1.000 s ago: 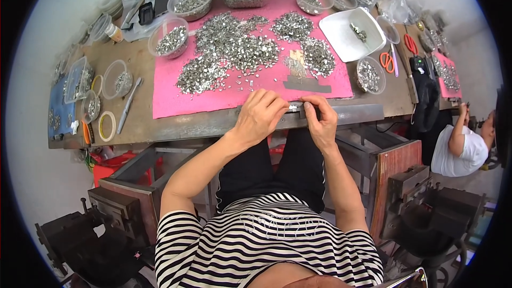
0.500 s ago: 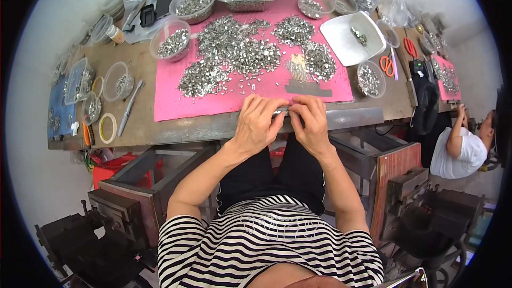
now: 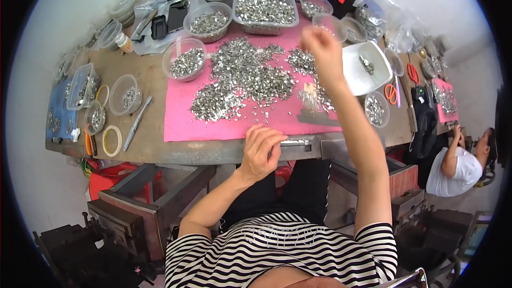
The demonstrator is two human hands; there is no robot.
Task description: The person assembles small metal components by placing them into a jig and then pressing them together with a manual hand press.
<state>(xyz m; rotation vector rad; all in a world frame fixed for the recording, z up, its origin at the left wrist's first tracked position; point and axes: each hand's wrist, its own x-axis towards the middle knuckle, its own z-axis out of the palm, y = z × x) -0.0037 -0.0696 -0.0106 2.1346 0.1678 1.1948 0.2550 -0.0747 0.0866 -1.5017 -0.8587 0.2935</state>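
As I inspect the station through the head camera, the silver strip (image 3: 297, 141) lies at the bench's front edge (image 3: 224, 151), just right of the left hand's fingertips. It appears narrow, bright and uneven along its top, set against darker grey metal; its finer detail is too small for me to resolve. Its long axis runs crosswise along that edge, one end toward the left hand (image 3: 261, 152), the other pointing to the person's right. I find the left fingers curled beside it, and cannot tell whether they grasp anything. Farther forward, the right hand (image 3: 321, 45) is raised, blurred, its grip unreadable to me, near a clear tub (image 3: 337, 28). Heaped metal pieces (image 3: 250, 77) lie ahead of the left hand.
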